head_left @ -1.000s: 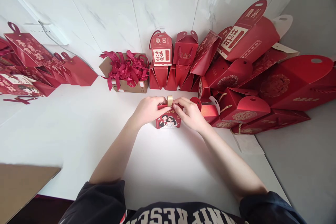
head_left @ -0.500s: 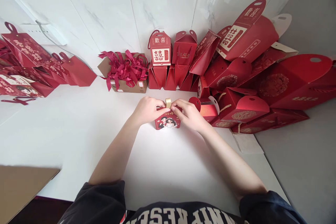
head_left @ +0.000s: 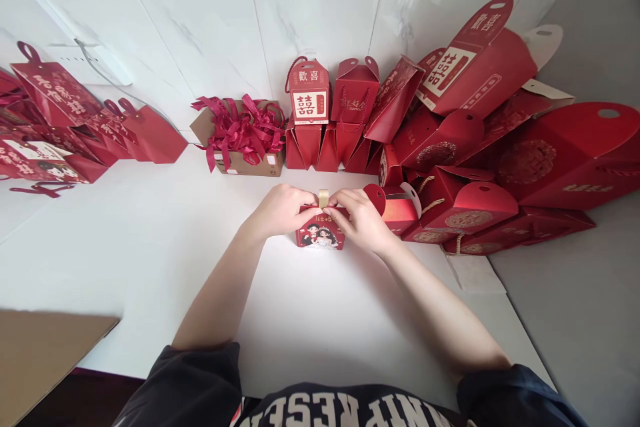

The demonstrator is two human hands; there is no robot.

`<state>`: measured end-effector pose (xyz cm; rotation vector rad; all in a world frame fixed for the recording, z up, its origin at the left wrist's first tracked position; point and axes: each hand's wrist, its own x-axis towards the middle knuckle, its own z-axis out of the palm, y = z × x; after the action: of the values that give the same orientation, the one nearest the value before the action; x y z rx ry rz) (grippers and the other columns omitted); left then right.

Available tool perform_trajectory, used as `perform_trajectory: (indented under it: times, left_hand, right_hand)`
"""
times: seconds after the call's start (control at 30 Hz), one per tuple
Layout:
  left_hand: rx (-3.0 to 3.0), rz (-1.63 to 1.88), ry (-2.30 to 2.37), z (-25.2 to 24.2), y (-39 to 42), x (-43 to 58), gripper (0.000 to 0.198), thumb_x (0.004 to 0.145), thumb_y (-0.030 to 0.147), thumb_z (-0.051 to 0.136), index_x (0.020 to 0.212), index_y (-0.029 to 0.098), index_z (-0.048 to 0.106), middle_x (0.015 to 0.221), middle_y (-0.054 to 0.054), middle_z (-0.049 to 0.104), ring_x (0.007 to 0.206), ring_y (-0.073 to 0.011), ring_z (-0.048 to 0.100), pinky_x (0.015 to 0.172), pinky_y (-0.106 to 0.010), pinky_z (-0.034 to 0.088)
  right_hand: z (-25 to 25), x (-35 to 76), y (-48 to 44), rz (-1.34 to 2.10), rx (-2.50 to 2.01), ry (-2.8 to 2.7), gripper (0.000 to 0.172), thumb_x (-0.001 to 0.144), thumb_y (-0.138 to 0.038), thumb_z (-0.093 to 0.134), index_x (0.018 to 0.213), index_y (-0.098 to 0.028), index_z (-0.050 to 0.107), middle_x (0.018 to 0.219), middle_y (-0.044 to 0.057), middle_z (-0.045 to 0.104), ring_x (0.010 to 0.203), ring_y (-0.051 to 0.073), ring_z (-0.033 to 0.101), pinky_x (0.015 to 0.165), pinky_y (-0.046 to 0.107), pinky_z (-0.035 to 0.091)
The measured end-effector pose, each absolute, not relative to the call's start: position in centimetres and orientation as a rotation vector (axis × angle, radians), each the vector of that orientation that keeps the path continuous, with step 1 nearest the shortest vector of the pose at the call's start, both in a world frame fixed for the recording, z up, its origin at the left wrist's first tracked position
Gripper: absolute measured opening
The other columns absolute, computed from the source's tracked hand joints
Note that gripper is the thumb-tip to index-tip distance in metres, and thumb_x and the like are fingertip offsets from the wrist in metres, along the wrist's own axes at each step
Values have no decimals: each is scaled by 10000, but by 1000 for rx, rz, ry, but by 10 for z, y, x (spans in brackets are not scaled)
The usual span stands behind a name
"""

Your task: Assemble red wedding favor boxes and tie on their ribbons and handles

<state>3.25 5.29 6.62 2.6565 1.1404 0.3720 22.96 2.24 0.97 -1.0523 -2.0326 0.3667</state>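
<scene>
A small red gift box [head_left: 321, 236] with a cartoon bride and groom on its front stands upright on the white table. From its top edge rises a gold ribbon loop [head_left: 324, 198]. My left hand [head_left: 287, 209] pinches the top edge just left of the loop, thumb in front and fingers behind. On the other side, my right hand [head_left: 361, 217] pinches the same edge right of the loop. Both thumbs nearly meet below the ribbon. The back of the box is hidden from view.
Red gift boxes [head_left: 460, 207] are piled at the right, and others [head_left: 307, 103] stand against the wall. A cardboard box [head_left: 250, 165] holds dark pink ribbons. More red boxes [head_left: 55, 103] sit at the left. A brown cardboard flap [head_left: 50, 353] juts in at lower left.
The view has shifted slightly. Both hands keep their pinch on the box's top edge, and the ribbon loop now faces a little more squarely forward.
</scene>
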Motion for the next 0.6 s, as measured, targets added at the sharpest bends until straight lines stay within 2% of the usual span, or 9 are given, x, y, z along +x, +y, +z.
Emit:
perform_trajectory:
  times: [0.2, 0.3, 0.47, 0.6]
  left_hand:
    - [2589, 379, 1046, 63, 56, 29, 283, 865, 305, 502, 688, 177, 682, 507, 27, 468, 501, -108, 334, 539, -259, 274]
    - [2501, 392, 1054, 63, 56, 28, 261, 860, 309, 515, 719, 172, 686, 524, 28, 477, 514, -103, 353, 528, -249, 279]
    - [2323, 379, 1070, 67, 53, 26, 222, 851, 329, 530, 858, 193, 705, 688, 7, 647, 594, -128, 513, 556, -238, 358]
    - [2222, 460, 1103, 69, 50, 29, 209, 794, 352, 617, 906, 196, 699, 845, -25, 716, 755, -183, 629, 652, -253, 449]
  right_hand:
    - [7, 233, 25, 363, -930, -2081, 77, 954, -243, 492, 892, -220, 532, 847, 23, 629, 843, 193, 571, 930, 369, 376]
    - [8, 235, 27, 391, -926, -2088, 98, 965, -230, 469, 900, -216, 542, 847, 30, 633, 846, 196, 572, 929, 374, 382]
    - [19, 240, 24, 546, -967, -2078, 177, 985, -231, 426, 891, -211, 575, 890, 39, 638, 822, 179, 585, 819, 327, 433]
    - [25, 242, 20, 560, -970, -1968, 141, 974, -211, 437, 977, -213, 578, 944, 48, 600, 851, 177, 578, 783, 315, 456]
